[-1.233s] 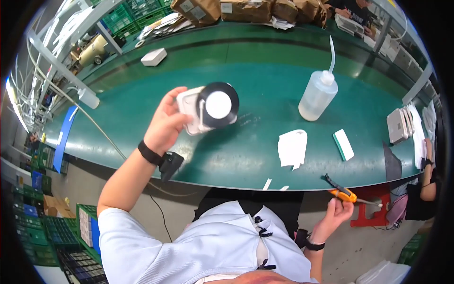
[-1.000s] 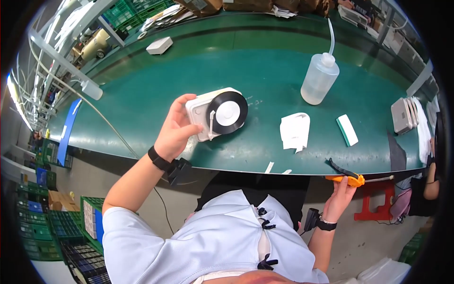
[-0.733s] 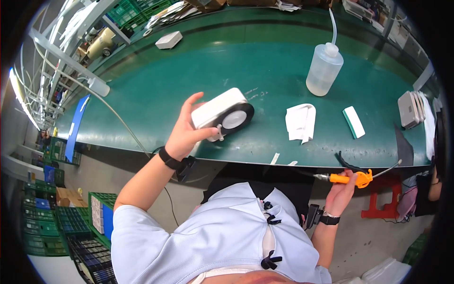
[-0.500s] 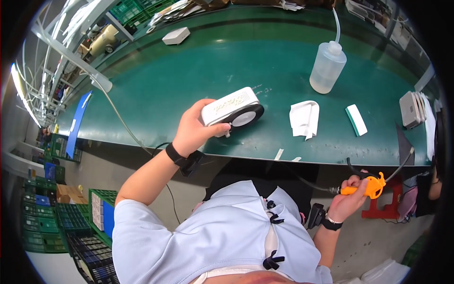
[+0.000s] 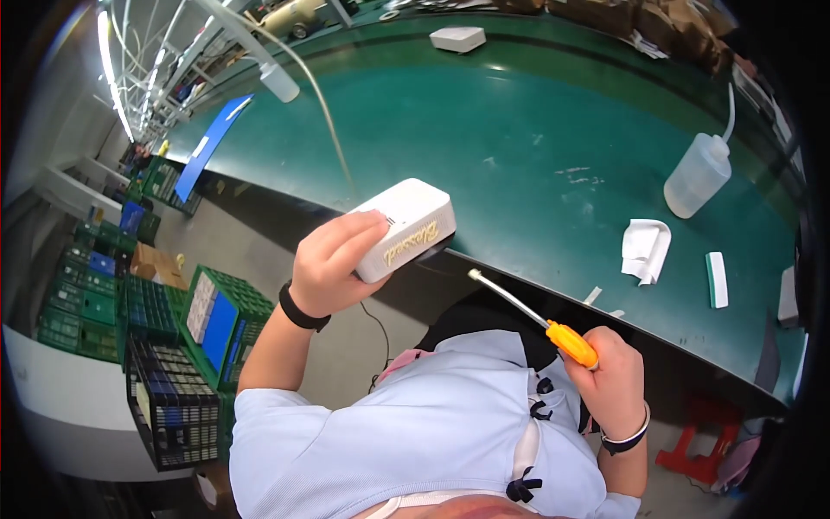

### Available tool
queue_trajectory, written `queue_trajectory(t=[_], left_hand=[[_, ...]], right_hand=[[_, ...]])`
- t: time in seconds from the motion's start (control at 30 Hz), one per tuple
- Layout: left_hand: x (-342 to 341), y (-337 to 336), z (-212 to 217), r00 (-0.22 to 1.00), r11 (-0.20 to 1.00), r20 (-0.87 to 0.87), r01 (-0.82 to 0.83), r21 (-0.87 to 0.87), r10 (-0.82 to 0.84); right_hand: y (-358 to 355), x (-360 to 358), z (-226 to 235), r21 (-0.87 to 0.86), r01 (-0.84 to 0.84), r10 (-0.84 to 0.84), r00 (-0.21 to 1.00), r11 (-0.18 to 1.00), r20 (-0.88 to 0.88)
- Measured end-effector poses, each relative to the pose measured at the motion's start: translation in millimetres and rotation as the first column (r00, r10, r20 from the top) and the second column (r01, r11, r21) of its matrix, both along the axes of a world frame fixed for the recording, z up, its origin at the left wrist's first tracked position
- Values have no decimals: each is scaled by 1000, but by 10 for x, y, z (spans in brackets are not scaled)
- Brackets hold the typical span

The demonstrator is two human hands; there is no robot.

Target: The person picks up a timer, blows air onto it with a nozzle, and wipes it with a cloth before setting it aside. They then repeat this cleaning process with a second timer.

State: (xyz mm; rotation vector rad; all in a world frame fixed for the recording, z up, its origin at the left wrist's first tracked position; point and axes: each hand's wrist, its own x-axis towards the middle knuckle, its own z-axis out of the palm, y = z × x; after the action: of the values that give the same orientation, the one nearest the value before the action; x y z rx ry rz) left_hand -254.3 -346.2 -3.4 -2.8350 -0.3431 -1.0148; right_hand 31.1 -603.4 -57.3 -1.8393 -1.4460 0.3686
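Diagonally, the air gun (image 5: pixel 567 340) points forward-left

The box (image 5: pixel 403 202) in my left grip (image 5: pixel 337 261) is white, with gold lettering (image 5: pixel 413 245) on one side. The tool (image 5: pixel 572 344) in my right grip (image 5: pixel 611 381) has an orange handle and a silvery tube (image 5: pixel 510 299). My shirt (image 5: pixel 389 450) is pale blue with black bows (image 5: pixel 523 490). The table (image 5: pixel 467 130) is green with whitish marks (image 5: pixel 581 176). On its right, the bottle (image 5: pixel 697 176) is milky, the paper (image 5: pixel 645 249) white, the pad (image 5: pixel 718 279) white and green. Left, the panel (image 5: pixel 216 142) is blue, the crates (image 5: pixel 85 323) green; near right, the stool (image 5: pixel 687 465) is red.
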Motion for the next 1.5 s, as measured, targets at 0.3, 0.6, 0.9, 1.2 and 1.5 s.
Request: queue_trajectory(t=[0.3, 0.6, 0.9, 1.2, 1.5], left_hand=[[-344, 98, 199, 821, 964, -551, 247, 101, -153], [-739, -4, -846, 724, -288, 514, 669, -685, 460], [-653, -100, -876, 445, -328, 447, 890, -315, 776], [-237, -104, -755, 620, -413, 454, 775, -478, 639], [677, -107, -549, 847, -292, 490, 532, -795, 208]], right_hand=[[218, 76, 184, -143, -159, 165, 986, 977, 29], [464, 88, 129, -154, -165, 145, 981, 974, -131], [436, -119, 138, -91, -342, 330, 936, 935, -122], [-155, 95, -168, 190, 42, 30, 932, 981, -361], [-913, 759, -751, 303, 852, -633, 521, 427, -572]])
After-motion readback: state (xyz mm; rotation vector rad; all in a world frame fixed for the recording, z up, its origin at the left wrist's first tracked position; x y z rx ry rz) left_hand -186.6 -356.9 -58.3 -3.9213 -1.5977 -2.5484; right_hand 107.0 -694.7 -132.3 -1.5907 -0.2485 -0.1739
